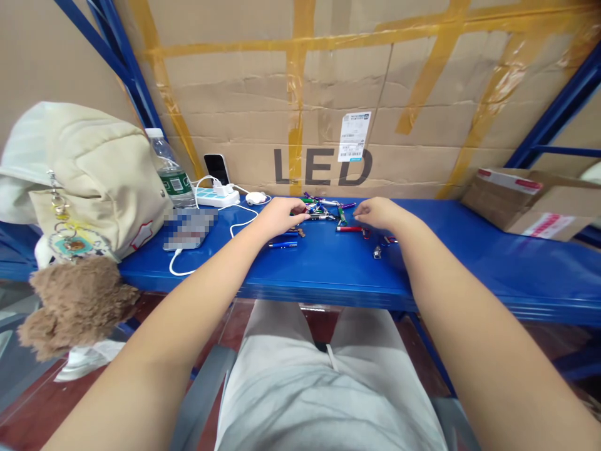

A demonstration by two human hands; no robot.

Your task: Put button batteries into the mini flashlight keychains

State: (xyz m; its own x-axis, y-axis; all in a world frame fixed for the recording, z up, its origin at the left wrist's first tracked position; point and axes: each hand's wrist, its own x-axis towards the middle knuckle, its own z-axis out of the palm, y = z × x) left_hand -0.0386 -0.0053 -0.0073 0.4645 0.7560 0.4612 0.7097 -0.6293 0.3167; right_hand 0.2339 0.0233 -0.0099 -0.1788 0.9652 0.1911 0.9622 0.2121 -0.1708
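Observation:
My left hand [283,215] reaches over the left side of a pile of small, colourful metal penlights [330,203]. Its thumb and forefinger are apart, close to a black penlight [322,217]; I cannot tell if they touch it. On the right of the pile is my right hand [379,213], fingers loosely bent and nothing visible in them. A red penlight [350,229] and a green one [342,215] lie between the hands. Nearer me, a blue penlight [283,244] rests below my left hand, and a small silver clip-like piece [377,252] below my right.
A blue shelf top [451,250] carries everything. At left are a cream bag [98,169] with a brown plush [77,300], a water bottle [173,172], a power strip [217,197], a blurred-out device [190,228] and white cables. An open carton [530,200] stands right; a large LED carton [244,113] stands behind.

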